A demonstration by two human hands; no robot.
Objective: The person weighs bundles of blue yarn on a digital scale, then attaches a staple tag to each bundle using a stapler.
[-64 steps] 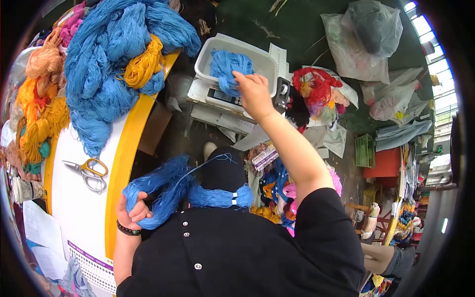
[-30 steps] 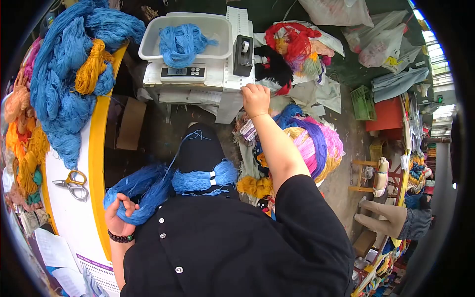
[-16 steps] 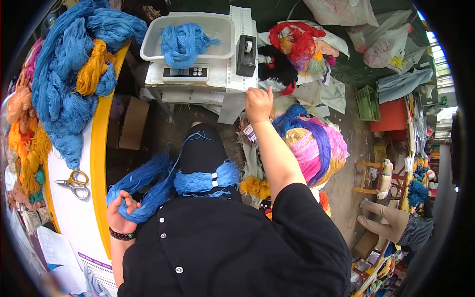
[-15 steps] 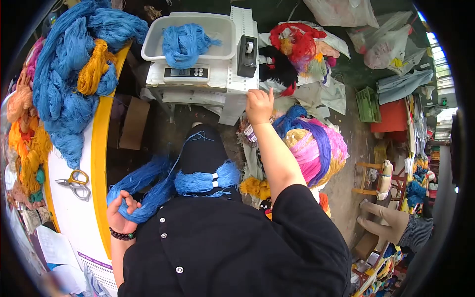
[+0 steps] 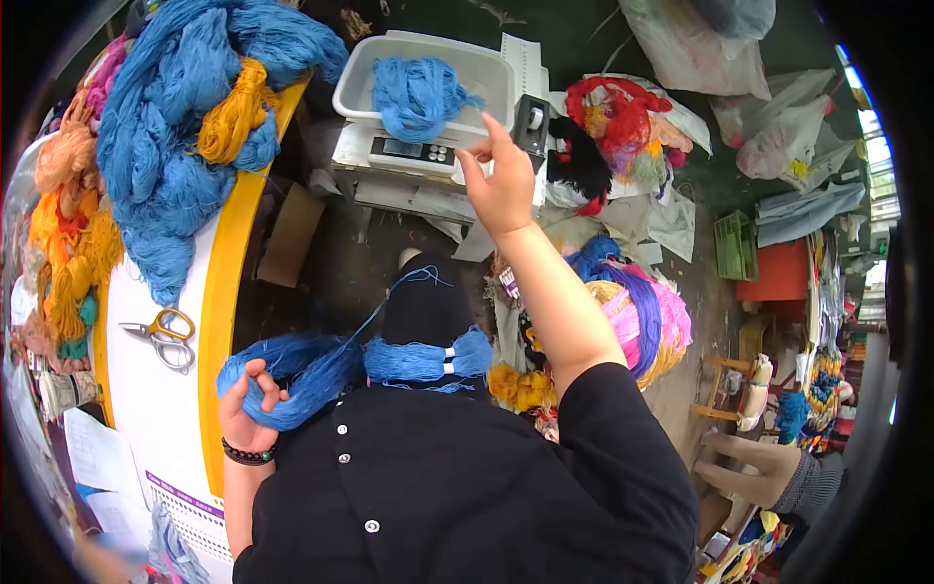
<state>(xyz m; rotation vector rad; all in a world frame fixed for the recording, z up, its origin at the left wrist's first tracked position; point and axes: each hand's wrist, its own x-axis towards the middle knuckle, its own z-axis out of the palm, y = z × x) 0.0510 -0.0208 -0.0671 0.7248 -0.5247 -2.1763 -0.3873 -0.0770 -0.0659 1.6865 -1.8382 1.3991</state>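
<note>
My left hand (image 5: 255,404) is curled round a loose hank of darker blue yarn (image 5: 306,389) at the left of my lap. Thumb and index finger spread apart, my right hand (image 5: 498,175) is raised over the front right corner of the scale (image 5: 413,154) and holds nothing. A white tray (image 5: 344,95) sits on the scale with a light blue yarn bundle (image 5: 418,100) in it. Across my lap lies a blue skein (image 5: 413,361) with white bands round it. A black tape dispenser (image 5: 531,125) stands just behind my right hand.
On the left, a white table with a yellow edge (image 5: 222,389) bears scissors (image 5: 161,333) and a large blue yarn pile (image 5: 175,127). Multicoloured yarn (image 5: 642,316) is heaped beside my right arm. Another person's legs (image 5: 749,467) show at the far right.
My right hand has moved up from beside the paper strip at the stand's edge, and its thumb and index finger have spread. The whole view has shifted somewhat. My left hand still holds the blue hank.
</note>
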